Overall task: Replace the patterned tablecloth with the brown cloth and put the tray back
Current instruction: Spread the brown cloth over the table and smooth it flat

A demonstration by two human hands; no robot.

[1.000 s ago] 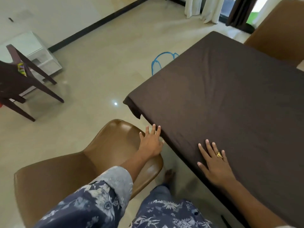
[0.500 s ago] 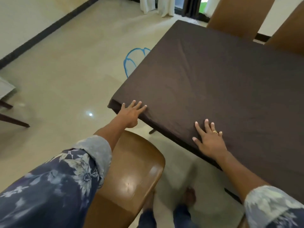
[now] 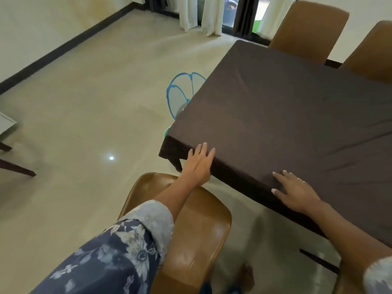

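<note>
The brown cloth (image 3: 286, 115) lies spread over the whole table top and hangs over its near edge and left corner. My left hand (image 3: 198, 164) is flat with fingers apart, pressed against the cloth's hanging edge near the left corner. My right hand (image 3: 294, 192) rests palm down on the cloth at the near edge, fingers spread. Neither hand holds anything. No tray and no patterned tablecloth are in view.
A brown chair (image 3: 191, 234) stands directly below my left arm, close to the table. Two more brown chairs (image 3: 307, 28) stand at the far side. A blue-rimmed mesh cover (image 3: 182, 92) sits on the floor past the table's left edge. Dark chair legs (image 3: 14, 166) show at far left.
My left hand left the chair back and went to the cloth's left corner, then slid right along the hanging edge. My right hand stayed flat on the near edge.
</note>
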